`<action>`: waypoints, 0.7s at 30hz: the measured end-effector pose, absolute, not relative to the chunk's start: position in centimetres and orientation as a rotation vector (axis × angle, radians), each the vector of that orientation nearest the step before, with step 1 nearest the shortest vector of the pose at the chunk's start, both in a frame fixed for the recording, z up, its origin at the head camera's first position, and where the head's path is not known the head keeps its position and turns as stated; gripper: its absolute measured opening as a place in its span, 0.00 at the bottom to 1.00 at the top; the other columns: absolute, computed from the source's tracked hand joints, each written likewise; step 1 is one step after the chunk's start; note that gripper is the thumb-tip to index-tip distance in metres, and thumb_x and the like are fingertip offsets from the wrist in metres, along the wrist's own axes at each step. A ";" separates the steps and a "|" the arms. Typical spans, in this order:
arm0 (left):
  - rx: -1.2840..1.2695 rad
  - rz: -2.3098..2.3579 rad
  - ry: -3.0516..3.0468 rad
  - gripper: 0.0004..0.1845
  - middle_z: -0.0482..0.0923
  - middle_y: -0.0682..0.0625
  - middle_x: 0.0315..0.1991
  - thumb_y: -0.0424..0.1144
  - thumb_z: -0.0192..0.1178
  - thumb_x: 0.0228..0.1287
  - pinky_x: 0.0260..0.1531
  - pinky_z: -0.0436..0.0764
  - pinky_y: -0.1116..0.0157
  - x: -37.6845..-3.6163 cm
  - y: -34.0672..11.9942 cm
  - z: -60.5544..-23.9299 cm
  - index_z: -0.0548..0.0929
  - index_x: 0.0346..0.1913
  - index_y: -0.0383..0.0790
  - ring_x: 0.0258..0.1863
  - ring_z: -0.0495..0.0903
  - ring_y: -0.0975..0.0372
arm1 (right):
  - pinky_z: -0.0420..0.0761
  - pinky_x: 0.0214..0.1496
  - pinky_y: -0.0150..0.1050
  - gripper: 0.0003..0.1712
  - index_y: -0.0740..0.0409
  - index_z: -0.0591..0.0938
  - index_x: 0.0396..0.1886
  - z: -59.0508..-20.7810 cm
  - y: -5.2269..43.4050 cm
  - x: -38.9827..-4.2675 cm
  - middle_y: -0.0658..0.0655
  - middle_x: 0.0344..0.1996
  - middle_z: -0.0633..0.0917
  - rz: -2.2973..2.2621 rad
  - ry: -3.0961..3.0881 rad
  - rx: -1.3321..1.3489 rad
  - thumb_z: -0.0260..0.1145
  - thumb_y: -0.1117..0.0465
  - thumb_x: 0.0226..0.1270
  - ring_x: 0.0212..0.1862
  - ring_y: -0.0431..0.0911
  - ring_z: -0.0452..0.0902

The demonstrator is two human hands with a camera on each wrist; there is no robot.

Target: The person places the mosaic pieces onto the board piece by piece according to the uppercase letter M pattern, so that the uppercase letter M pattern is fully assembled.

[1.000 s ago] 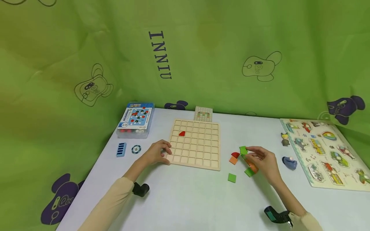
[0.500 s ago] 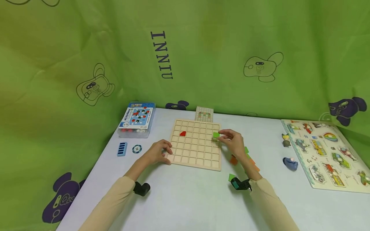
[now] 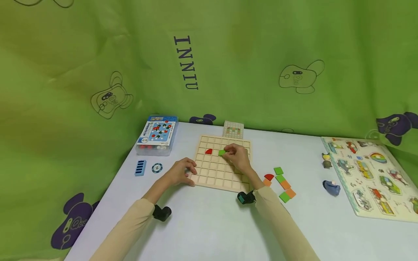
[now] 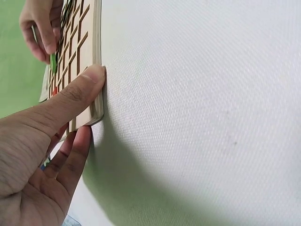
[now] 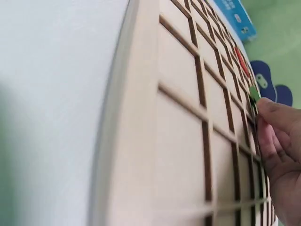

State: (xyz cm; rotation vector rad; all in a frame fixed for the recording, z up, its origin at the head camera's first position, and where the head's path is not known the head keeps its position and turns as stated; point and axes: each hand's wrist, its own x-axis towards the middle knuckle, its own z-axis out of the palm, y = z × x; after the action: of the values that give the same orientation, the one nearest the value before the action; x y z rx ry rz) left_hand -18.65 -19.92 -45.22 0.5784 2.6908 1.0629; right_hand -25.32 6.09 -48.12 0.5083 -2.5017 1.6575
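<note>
A wooden grid board (image 3: 212, 174) lies on the table, with a red quarter-circle tile (image 3: 208, 151) in one of its cells. At the board's front left corner my left hand (image 3: 179, 172) grips it, thumb on the front edge and fingers along the left side. Over the upper part of the grid, my right hand (image 3: 237, 157) pinches a green square tile (image 3: 222, 153) between thumb and fingers, a little right of the red one. In the right wrist view the same green tile (image 5: 254, 93) is small and partly covered by the fingertips.
Loose green tiles (image 3: 278, 170), orange tiles (image 3: 285, 185) and another red tile (image 3: 269, 177) lie right of the board. A pattern card (image 3: 233, 129) lies behind it. A boxed set (image 3: 158, 136) stands left, a picture puzzle (image 3: 375, 177) right, near a blue figure (image 3: 331, 188).
My right hand picked up the green tile from the loose pieces and carried it left over the board. The left hand stays at the board's corner.
</note>
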 end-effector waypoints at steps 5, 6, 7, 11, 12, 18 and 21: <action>0.581 1.050 2.682 0.15 0.75 0.44 0.53 0.31 0.78 0.38 0.52 0.72 0.56 -19.1 -19.4 -45.2 0.83 0.31 0.38 0.55 0.72 0.50 | 0.82 0.40 0.41 0.15 0.74 0.81 0.42 -47.6 5.6 -25.7 0.68 0.39 0.84 1.642 -2.542 0.517 0.70 0.75 0.53 0.37 0.57 0.82; 0.580 1.051 2.679 0.15 0.75 0.44 0.53 0.31 0.78 0.38 0.51 0.73 0.57 -19.2 -19.3 -45.1 0.83 0.31 0.38 0.55 0.73 0.50 | 0.82 0.41 0.42 0.15 0.74 0.81 0.43 -47.5 5.5 -25.8 0.69 0.40 0.84 1.633 -2.552 0.519 0.70 0.75 0.53 0.37 0.57 0.82; 0.586 1.047 2.679 0.15 0.75 0.43 0.53 0.31 0.78 0.38 0.49 0.74 0.58 -19.2 -19.2 -45.1 0.83 0.31 0.38 0.54 0.73 0.50 | 0.82 0.41 0.42 0.16 0.74 0.80 0.44 -47.5 5.4 -25.9 0.69 0.41 0.84 1.636 -2.557 0.518 0.70 0.75 0.53 0.38 0.57 0.83; 0.585 1.049 2.673 0.15 0.75 0.43 0.53 0.30 0.78 0.38 0.42 0.75 0.62 -19.4 -19.1 -44.9 0.83 0.31 0.37 0.53 0.73 0.50 | 0.82 0.42 0.41 0.19 0.74 0.79 0.46 -47.5 5.2 -26.2 0.69 0.43 0.83 1.664 -2.559 0.494 0.70 0.75 0.53 0.40 0.57 0.83; 0.585 1.049 2.676 0.15 0.75 0.43 0.53 0.30 0.78 0.38 0.43 0.75 0.61 -19.4 -19.1 -44.9 0.83 0.31 0.37 0.54 0.73 0.50 | 0.82 0.42 0.41 0.19 0.75 0.79 0.46 -47.5 5.2 -26.2 0.69 0.43 0.83 1.685 -2.547 0.497 0.70 0.75 0.54 0.40 0.58 0.83; 0.549 1.044 2.684 0.15 0.75 0.44 0.53 0.31 0.78 0.38 0.47 0.74 0.59 -19.1 -19.6 -45.2 0.83 0.31 0.38 0.56 0.72 0.50 | 0.82 0.44 0.40 0.20 0.75 0.77 0.50 -46.6 6.9 -24.6 0.72 0.47 0.81 1.859 -2.504 0.522 0.68 0.75 0.57 0.45 0.62 0.81; 0.540 1.042 2.699 0.15 0.75 0.44 0.53 0.32 0.78 0.38 0.47 0.74 0.60 -18.6 -20.1 -45.3 0.83 0.31 0.39 0.56 0.72 0.50 | 0.81 0.44 0.36 0.20 0.72 0.77 0.52 -46.0 9.0 -22.7 0.70 0.49 0.81 1.870 -2.549 0.554 0.67 0.73 0.59 0.46 0.60 0.81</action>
State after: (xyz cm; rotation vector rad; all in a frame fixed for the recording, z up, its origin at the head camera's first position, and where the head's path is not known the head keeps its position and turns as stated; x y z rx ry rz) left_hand -18.62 -20.10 -45.31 0.5403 2.6991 1.0420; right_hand -22.73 8.99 -45.96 0.5537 -2.5485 1.8699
